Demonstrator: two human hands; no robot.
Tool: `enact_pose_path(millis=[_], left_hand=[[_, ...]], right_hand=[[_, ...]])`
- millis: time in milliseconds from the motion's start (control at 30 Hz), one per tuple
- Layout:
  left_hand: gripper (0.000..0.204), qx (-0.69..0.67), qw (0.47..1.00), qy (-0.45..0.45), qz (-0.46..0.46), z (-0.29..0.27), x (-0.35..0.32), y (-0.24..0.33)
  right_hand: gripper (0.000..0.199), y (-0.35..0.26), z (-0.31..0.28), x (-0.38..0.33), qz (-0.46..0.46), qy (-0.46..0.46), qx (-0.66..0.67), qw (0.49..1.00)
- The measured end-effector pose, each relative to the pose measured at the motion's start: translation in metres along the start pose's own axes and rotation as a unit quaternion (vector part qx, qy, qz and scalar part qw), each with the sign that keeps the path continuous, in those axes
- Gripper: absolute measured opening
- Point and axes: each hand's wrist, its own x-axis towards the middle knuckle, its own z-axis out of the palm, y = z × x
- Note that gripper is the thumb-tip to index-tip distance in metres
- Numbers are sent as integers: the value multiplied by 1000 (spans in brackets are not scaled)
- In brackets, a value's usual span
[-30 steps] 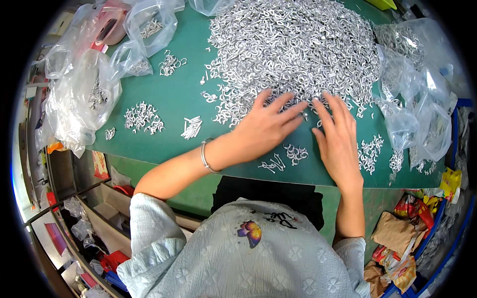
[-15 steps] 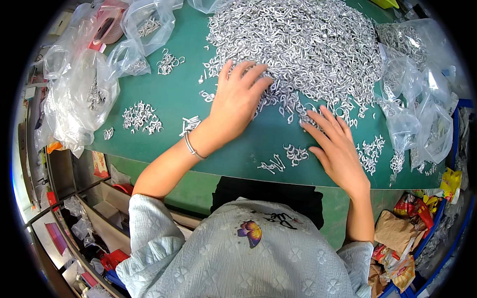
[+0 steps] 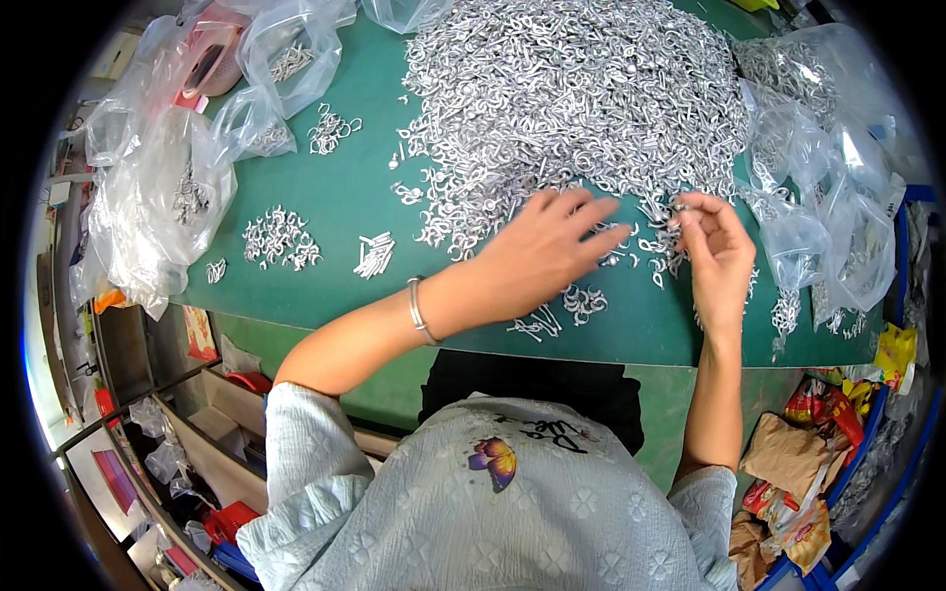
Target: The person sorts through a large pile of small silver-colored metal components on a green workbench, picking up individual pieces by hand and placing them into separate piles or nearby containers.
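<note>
A large heap of small silvery metal pieces (image 3: 581, 89), many hook- or ring-shaped, covers the far middle of the green table (image 3: 325, 197). Over the heap's near edge reaches my left hand (image 3: 547, 251), palm down, its slightly blurred fingers apart and nothing seen in them. To its right, my right hand (image 3: 721, 256) is raised with thumb and forefinger pinched on a small metal piece (image 3: 680, 209), too small to name. Loose pieces lie between the hands. Below my left hand are a cluster of curved pieces (image 3: 584, 305) and some thin pins (image 3: 535, 323).
Sorted clusters lie at left: curved pieces (image 3: 281, 238), straight bars (image 3: 373, 255) and rings (image 3: 333, 128). Clear plastic bags (image 3: 148, 217) sit at the left edge, more bags (image 3: 852, 217) at the right. Below the table's right side are crumpled packages (image 3: 788, 458).
My left hand has moved right and nearer, off the heap's left side. My right hand has lifted and turned, its spread fingers now closed in a pinch.
</note>
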Motion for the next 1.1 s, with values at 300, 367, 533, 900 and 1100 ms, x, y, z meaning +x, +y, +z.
enact_pose_path(millis=[300,367,533,900,1100], left_hand=[[31,-9,999,26,-25,2,1,-21],[25,-64,990,112,-64,-3,4,-24],[24,-201,942,153,-223,-16,3,-31],[32,-103,982,128,-91,-11,-5,-16],[35,-63,997,2,-54,-2,-7,5]], right_hand=[[20,-24,-17,-19,-72,-38,-122,989],[17,-31,-19,-28,-115,-89,-268,952],[17,-29,8,-36,-208,-100,-361,903],[14,-24,-3,-36,-144,-112,-305,935],[22,-24,-3,-36,-124,-13,-387,914]])
